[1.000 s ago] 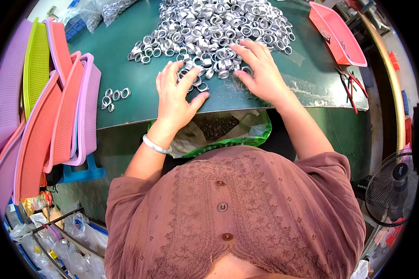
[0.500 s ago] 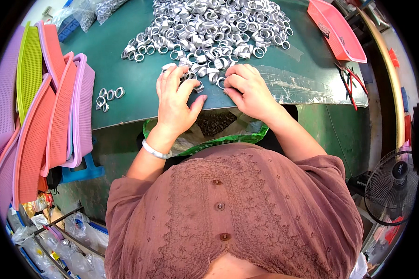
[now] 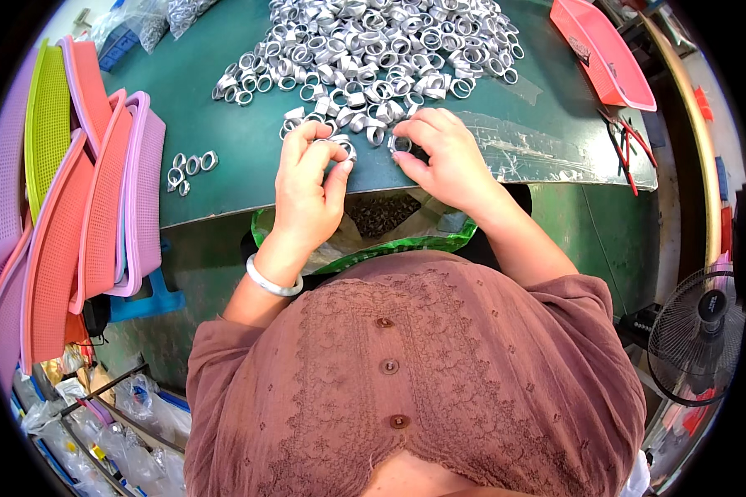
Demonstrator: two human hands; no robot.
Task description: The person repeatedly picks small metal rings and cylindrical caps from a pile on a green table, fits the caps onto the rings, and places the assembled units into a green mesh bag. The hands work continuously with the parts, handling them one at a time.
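Observation:
My left hand (image 3: 311, 186) is closed, thumb and fingers pinching a silver metal ring (image 3: 346, 147) close to the table's near edge. Opposite it, my right hand (image 3: 443, 157) grips another metal ring (image 3: 400, 144) between thumb and fingertips. Just beyond both hands spreads a large heap of the same silver rings (image 3: 381, 58), each with a thicker block on one side. Several separate rings (image 3: 193, 166) lie in a small group on the green tabletop (image 3: 232, 153) to the left. My fingers partly cover both held rings.
Stacked purple, red and green plastic baskets (image 3: 99, 207) stand at the left. A pink tray (image 3: 605, 62) and red-handled pliers (image 3: 624, 153) lie at the right. Below the table edge sits a green-rimmed bag (image 3: 427, 246) with small dark pieces. A black fan (image 3: 696, 335) is at the lower right.
My left hand has closed its thumb and fingers on a ring, drawing it slightly toward me. My right hand has lifted and turned its ring a little.

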